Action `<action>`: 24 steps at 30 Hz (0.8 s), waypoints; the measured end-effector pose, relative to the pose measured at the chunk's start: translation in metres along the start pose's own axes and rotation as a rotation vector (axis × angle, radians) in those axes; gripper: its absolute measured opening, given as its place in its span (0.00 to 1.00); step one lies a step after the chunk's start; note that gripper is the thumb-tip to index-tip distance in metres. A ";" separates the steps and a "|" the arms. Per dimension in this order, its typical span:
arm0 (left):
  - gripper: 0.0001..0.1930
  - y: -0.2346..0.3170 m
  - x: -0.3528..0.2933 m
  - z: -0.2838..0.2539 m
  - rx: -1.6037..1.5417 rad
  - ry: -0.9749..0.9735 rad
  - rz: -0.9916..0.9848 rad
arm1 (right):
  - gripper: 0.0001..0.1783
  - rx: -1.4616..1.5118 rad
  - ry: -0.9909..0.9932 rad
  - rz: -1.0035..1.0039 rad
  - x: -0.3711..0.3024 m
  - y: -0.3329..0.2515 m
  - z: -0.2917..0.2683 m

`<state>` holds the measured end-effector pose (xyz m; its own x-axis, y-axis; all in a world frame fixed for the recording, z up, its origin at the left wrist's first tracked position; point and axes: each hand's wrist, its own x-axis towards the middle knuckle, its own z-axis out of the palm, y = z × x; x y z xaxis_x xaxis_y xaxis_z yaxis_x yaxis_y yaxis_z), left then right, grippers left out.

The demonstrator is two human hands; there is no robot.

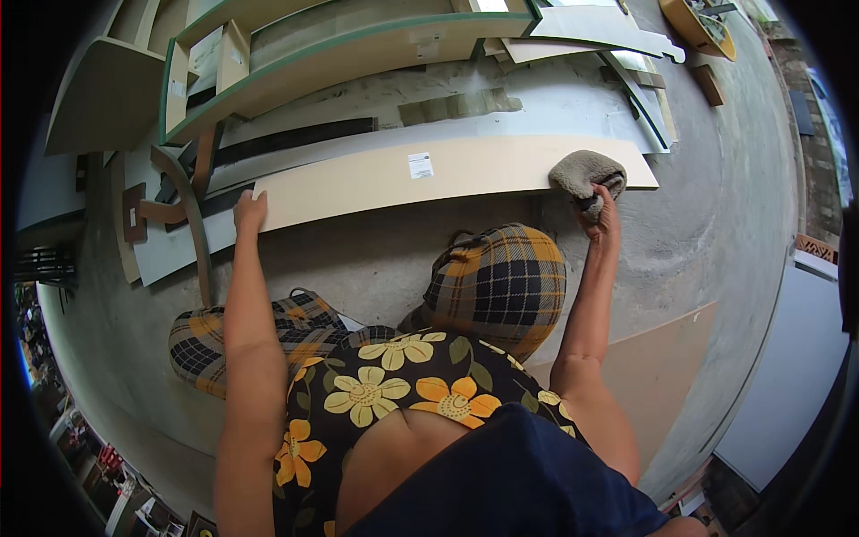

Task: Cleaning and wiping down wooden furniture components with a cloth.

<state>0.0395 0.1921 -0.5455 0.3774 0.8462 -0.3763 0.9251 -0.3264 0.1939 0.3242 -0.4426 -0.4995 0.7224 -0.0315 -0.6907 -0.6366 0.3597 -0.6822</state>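
Note:
A long cream-coloured board [349, 184] with a small white label [420, 166] lies crosswise in front of me. My left hand [250, 212] is closed on the board's left end, fingers at its edge. Near the right end, my right hand [605, 215] grips a bunched grey-brown cloth [583, 172]. The cloth rests on the board's face, and part of it hangs over the near edge. Some of the right fingers are hidden behind the cloth.
Beyond the board stands a cream frame with green edging [349, 67]. White panels [573, 98] and dark strips [304, 137] lie under and around it. Curved brown pieces [183, 210] are at the left. A wooden block [708, 85] and a yellow container [702, 27] sit far right.

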 end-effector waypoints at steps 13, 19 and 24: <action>0.21 0.022 0.026 -0.024 -0.242 -0.522 0.253 | 0.28 -0.655 0.312 -0.603 0.003 -0.051 0.057; 0.25 0.041 -0.001 -0.059 -0.590 -0.510 0.021 | 0.30 -0.767 0.148 -0.641 0.014 -0.065 0.073; 0.30 0.041 0.003 -0.052 -0.989 -0.519 -0.042 | 0.30 -1.099 0.225 -0.612 0.050 -0.095 0.097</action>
<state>0.0765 0.2038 -0.4914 0.5319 0.4950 -0.6871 0.5844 0.3726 0.7208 0.4467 -0.3879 -0.4458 0.9827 -0.1131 -0.1469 -0.1829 -0.7227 -0.6665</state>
